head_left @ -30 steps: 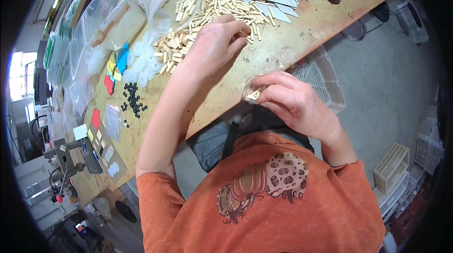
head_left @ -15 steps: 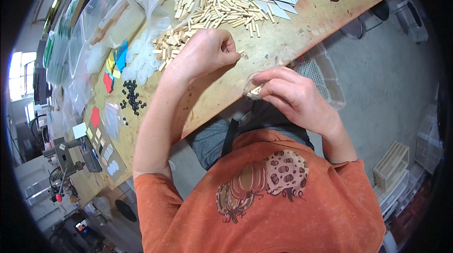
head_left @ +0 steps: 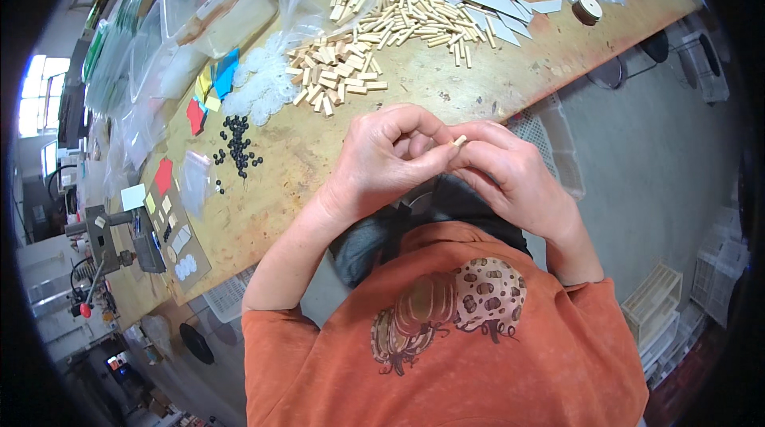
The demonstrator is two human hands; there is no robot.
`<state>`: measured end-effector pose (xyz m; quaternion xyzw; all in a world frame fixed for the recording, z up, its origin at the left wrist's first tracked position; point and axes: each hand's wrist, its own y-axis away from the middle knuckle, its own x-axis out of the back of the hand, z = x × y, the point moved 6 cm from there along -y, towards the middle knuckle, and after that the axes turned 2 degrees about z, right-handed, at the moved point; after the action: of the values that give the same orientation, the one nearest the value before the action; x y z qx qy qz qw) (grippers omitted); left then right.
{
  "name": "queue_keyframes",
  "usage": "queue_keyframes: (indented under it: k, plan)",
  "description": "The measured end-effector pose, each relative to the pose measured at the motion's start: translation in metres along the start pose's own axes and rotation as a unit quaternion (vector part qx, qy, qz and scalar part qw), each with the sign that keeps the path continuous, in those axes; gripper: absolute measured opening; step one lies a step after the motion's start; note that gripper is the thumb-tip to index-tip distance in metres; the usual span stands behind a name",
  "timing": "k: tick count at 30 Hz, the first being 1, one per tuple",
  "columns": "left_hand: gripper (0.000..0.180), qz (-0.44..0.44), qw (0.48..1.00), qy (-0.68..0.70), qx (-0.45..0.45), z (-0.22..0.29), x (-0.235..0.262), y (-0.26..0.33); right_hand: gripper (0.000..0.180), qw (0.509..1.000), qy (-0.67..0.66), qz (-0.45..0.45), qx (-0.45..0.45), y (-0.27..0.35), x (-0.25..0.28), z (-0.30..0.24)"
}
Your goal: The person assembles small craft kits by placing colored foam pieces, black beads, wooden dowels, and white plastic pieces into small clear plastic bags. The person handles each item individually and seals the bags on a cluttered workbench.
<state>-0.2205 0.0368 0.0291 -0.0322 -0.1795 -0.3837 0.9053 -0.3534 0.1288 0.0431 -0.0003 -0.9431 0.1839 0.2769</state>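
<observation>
We see a single short wooden peg (head_left: 460,141), pale and plain, held at a tilt, one end bare and the rest hidden, close to the near edge of the workbench (head_left: 275,188); whether it is over the top or just outside, we cannot tell. Toward the far side of the workbench we see a loose heap of similar pegs (head_left: 418,19), overlapping and pointing many ways, a few lying at its near fringe

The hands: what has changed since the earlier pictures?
The left hand took a stick from the wooden pile and moved rightward, toward the body, to the right hand. The right hand, black beads and spool stayed about where they were.
</observation>
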Motion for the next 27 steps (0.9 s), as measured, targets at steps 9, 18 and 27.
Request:
queue_keyframes:
  k: [9,18,27]
  plan:
    - [0.011,0.126,0.959,-0.216,-0.135,0.005,0.043,-0.039,0.011,1.000,0.000,0.000,0.006,0.002,-0.002,0.006]
    - [0.026,0.113,0.911,-0.388,-0.078,-0.032,0.064,-0.112,0.011,0.999,-0.019,0.026,0.006,0.009,0.004,0.015]
    - [0.016,0.114,0.925,-0.358,-0.056,-0.017,0.066,-0.104,0.016,1.000,-0.019,0.013,-0.008,0.011,0.007,0.020]
